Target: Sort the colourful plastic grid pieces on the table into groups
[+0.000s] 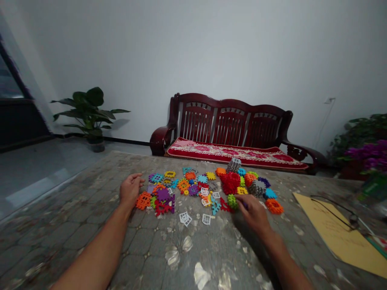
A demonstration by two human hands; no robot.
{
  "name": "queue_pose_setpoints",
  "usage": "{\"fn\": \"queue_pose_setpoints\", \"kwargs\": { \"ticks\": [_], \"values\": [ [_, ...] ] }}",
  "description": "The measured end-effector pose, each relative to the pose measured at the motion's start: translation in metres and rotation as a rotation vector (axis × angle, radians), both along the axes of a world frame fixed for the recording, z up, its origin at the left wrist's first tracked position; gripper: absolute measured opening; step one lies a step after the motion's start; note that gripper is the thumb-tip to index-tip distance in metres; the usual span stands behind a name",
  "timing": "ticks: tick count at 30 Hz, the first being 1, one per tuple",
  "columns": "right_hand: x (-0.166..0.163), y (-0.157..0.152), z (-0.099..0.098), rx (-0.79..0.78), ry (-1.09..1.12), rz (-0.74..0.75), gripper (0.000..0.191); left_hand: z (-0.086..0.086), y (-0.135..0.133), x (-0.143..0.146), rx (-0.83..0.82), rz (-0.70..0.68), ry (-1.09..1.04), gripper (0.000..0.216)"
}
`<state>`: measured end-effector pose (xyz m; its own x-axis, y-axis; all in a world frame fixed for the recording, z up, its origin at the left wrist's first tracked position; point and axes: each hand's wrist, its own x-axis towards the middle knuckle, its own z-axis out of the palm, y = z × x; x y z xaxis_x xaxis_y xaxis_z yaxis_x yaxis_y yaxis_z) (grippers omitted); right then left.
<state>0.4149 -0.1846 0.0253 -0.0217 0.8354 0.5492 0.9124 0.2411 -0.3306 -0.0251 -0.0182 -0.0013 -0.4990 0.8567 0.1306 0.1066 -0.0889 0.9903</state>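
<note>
At the left end of a spread of plastic interlocking building pieces, my left hand (131, 189) rests on the table with loosely curled fingers and nothing visible in them. An orange square frame piece (143, 200) lies just beside it, with a purple piece (163, 195) and a red piece (161, 207) further right. My right hand (254, 211) pinches a green toothed piece (232, 201) at its edge, in front of a red built shape (230, 183). Something dark purple shows by its fingers, partly hidden. White window-shaped pieces (206, 219) lie between the hands.
A grey assembled block (257, 188) and an orange ring-like piece (274, 206) sit beyond my right hand. Yellow paper (341, 237) with glasses (352, 220) lies at the right on the patterned tablecloth (169, 266). A wooden bench (229, 121) stands behind the table.
</note>
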Motion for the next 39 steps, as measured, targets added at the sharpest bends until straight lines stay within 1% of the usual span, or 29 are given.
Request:
{"fn": "queue_pose_setpoints", "kwargs": {
  "ticks": [2, 3, 6, 10, 13, 16, 19, 22, 25, 30, 34, 37, 39],
  "values": [
    [-0.028, 0.003, 0.003, -0.054, -0.042, 0.109, 0.029, 0.0, -0.001, 0.0, -0.002, -0.005, 0.01, 0.034],
    [-0.04, 0.005, 0.005, -0.082, -0.072, 0.14, 0.027, 0.001, -0.002, 0.001, -0.001, -0.007, 0.018, 0.033],
    [-0.066, 0.011, 0.009, -0.162, -0.166, 0.146, 0.024, 0.002, -0.004, 0.001, 0.007, -0.013, 0.053, 0.032],
    [-0.085, 0.021, 0.014, -0.246, -0.281, 0.132, 0.02, 0.003, -0.008, 0.003, 0.01, -0.011, 0.078, 0.03],
    [-0.092, 0.027, 0.013, -0.257, -0.316, 0.156, 0.019, 0.004, -0.013, 0.003, 0.012, -0.036, 0.061, 0.029],
    [-0.095, 0.031, 0.01, -0.249, -0.289, 0.174, 0.024, 0.005, -0.018, 0.003, -0.002, -0.073, 0.017, 0.032],
    [-0.096, 0.033, 0.006, -0.252, -0.24, 0.118, 0.024, 0.004, -0.02, 0.002, -0.014, -0.096, -0.003, 0.035],
    [-0.102, 0.035, 0.002, -0.242, -0.227, 0.076, 0.021, 0.003, -0.019, 0.003, -0.027, -0.128, 0.032, 0.035],
    [-0.11, 0.036, -0.001, -0.229, -0.226, 0.065, 0.024, 0.002, -0.017, 0.004, -0.038, -0.167, 0.074, 0.034],
    [-0.119, 0.036, -0.002, -0.226, -0.189, 0.058, 0.02, 0.001, -0.016, 0.005, -0.05, -0.178, 0.123, 0.034],
    [-0.118, 0.034, -0.002, -0.19, -0.126, 0.044, 0.015, 0.001, -0.017, 0.005, -0.066, -0.198, 0.169, 0.033],
    [-0.116, 0.032, -0.003, -0.172, -0.064, 0.041, 0.007, 0.001, -0.016, 0.006, -0.072, -0.199, 0.199, 0.033],
    [-0.114, 0.033, -0.005, -0.164, 0.013, 0.028, 0.009, 0.001, -0.015, 0.007, -0.081, -0.191, 0.218, 0.032]
  ]
}}
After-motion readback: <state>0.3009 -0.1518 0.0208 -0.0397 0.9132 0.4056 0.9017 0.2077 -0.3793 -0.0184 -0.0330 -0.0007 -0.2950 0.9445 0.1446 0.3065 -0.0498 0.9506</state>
